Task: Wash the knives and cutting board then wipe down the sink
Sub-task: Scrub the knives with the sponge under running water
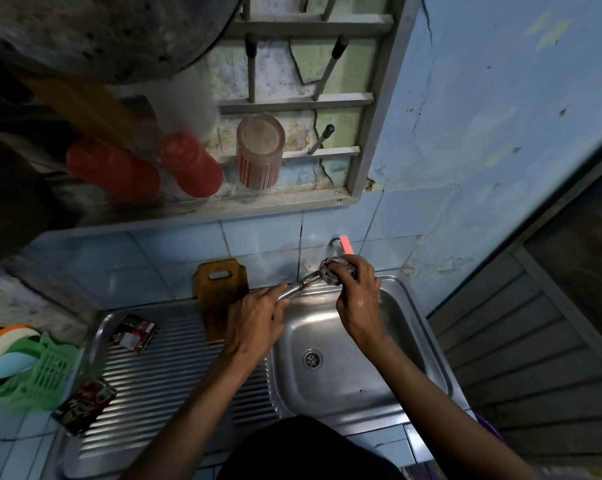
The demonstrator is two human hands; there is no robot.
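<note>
blue tiled wall (174, 251) behind steel sink (389, 344). left hand (254, 323) fingers curled shut around knife (294, 291) handle, blade running up and right out of the fist into cloth (330, 271). right hand (358, 299) fingers bunched tight on that cloth, wrapped round the blade just under the tap (341, 245). wooden cutting board (221, 296) propped against the wall, just left of the left hand. two packets (135, 332) further left on the ribbed drainer (161, 379).
</note>
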